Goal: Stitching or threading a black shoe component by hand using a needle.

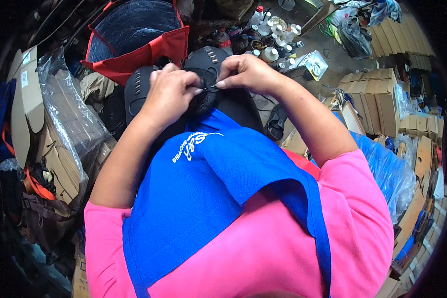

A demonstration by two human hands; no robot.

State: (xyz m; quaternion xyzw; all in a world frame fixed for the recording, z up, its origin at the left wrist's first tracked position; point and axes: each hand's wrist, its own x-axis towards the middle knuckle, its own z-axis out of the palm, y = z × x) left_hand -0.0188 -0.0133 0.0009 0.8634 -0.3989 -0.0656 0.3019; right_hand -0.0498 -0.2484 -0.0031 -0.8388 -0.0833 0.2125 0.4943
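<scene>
Over my lap, both hands meet at a small dark piece (pixel 203 102) with a rounded, stitched-looking edge; its exact kind is hard to tell. My left hand (pixel 171 92) is closed, thumb and fingers pinching the piece at its left side. Close by on the right, my right hand (pixel 246 74) pinches thumb against forefinger at the piece's upper edge. Something thin and pale seems to show at those fingertips, too small to name. Beyond and beside the hands are black shaped forms (pixel 207 58) with rows of slots. A blue apron (pixel 198 174) covers my front.
A red insulated bag (pixel 151 54) stands open beyond my left hand. Several bottles (pixel 269 53) crowd the floor ahead, near a white container (pixel 315 64). Stacked cardboard (pixel 372 97) lies at right, with blue plastic (pixel 377 164) nearer. Plastic-wrapped cardboard (pixel 67 109) leans at left.
</scene>
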